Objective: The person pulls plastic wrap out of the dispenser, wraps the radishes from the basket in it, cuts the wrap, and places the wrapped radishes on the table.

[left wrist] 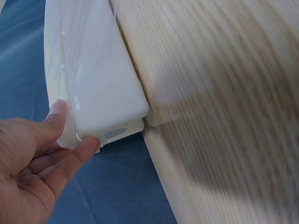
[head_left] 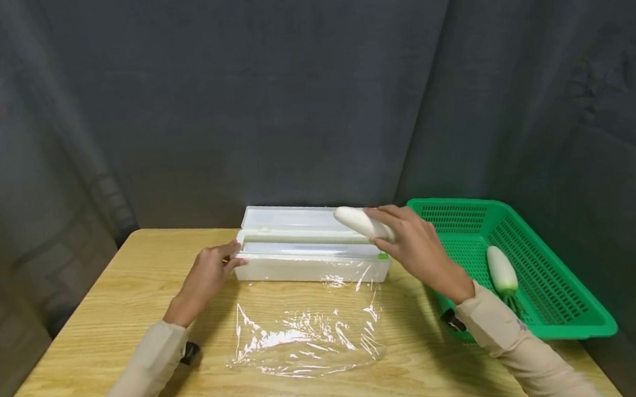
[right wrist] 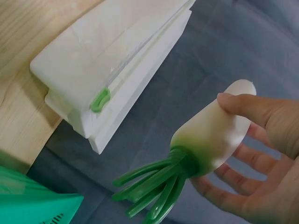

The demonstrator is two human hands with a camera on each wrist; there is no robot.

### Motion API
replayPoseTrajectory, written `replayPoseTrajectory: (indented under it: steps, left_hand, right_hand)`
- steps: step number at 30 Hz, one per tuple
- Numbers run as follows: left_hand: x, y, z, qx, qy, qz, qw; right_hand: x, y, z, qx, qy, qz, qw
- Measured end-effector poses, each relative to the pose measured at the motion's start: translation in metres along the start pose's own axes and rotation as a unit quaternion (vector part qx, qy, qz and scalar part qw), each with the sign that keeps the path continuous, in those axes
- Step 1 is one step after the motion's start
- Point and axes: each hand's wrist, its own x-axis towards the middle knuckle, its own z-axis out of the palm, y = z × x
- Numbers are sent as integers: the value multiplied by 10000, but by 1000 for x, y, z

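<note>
A white plastic wrap dispenser (head_left: 313,267) lies lengthwise near the table's back edge, its lid (head_left: 291,216) tipped back. At its left end my left hand (head_left: 208,274) grips the corner, thumb on top and fingers at the end face (left wrist: 112,133). Clear plastic wrap (head_left: 308,340) spreads from the dispenser's front across the table toward me. Above the dispenser's right part, my right hand (head_left: 414,243) holds a white radish (right wrist: 212,126) between thumb and fingers. Its green stalks (right wrist: 152,186) show in the right wrist view. A green slide cutter (right wrist: 100,100) sits at the dispenser's right end.
A green plastic basket (head_left: 561,277) stands at the table's right side, with another white radish (head_left: 501,268) lying in it, stalks toward me. Dark grey curtains (head_left: 262,95) hang behind the wooden table (head_left: 126,293).
</note>
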Motion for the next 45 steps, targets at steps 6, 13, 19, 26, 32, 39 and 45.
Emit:
replayPoseTrajectory:
  steps: [6,13,19,26,32,39,45]
  left_hand:
    - [0,-2,0,1,30,29,10000]
    - [0,1,-1,19,-38,-82,10000]
    - [3,3,-6,96,-236,-251,9994]
    - [6,3,-7,83,-364,-368,9986]
    - [3,4,-5,101,-358,-393,9985]
    - [4,4,-5,179,-282,-282,9990]
    - [4,3,-5,178,-331,-223,9990]
  right_hand:
    - [1,-10,7,-41,97,-439,9990]
    - [-1,-23,14,118,10,-486,9987]
    - [-2,-31,21,69,-107,-666,9977]
    - [-5,-45,31,149,-354,-829,9958]
    - [-13,-55,42,230,-573,-888,9941]
    - [-18,-63,55,565,-1148,-869,9880]
    - [-23,-69,67,973,-1593,-919,9781]
